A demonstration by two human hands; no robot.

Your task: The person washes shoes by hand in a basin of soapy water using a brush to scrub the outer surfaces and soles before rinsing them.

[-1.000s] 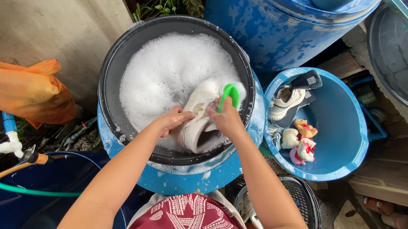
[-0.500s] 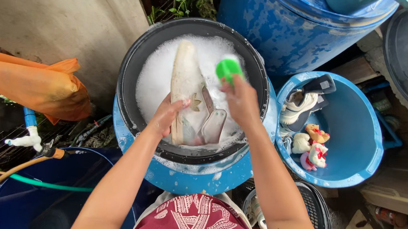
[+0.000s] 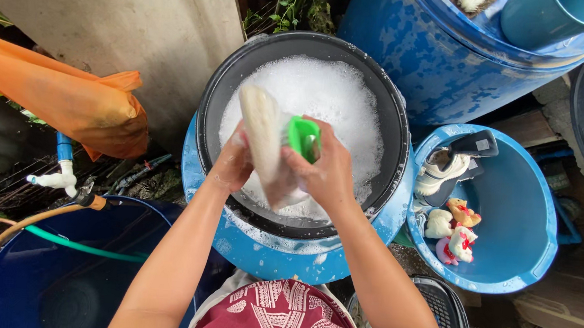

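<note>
The left hand (image 3: 233, 163) is closed around a white shoe (image 3: 261, 137), holding it sole-up over the foamy black basin (image 3: 217, 96), while the right hand (image 3: 326, 170) is clamped on a green brush (image 3: 302, 136) pressed against the shoe's side. Scrubbing probably goes best with short strokes away from the left grip, the shoe kept low over the suds so drips fall below both hands

Wet foam (image 3: 325, 97) is frothing white in the matt black plastic basin (image 3: 218, 89). The brush (image 3: 302, 136) is showing glossy green plastic; the shoe (image 3: 261, 130) is looking pale, rubbery and wet. The tub (image 3: 532, 204) is gleaming smooth blue plastic.
</note>
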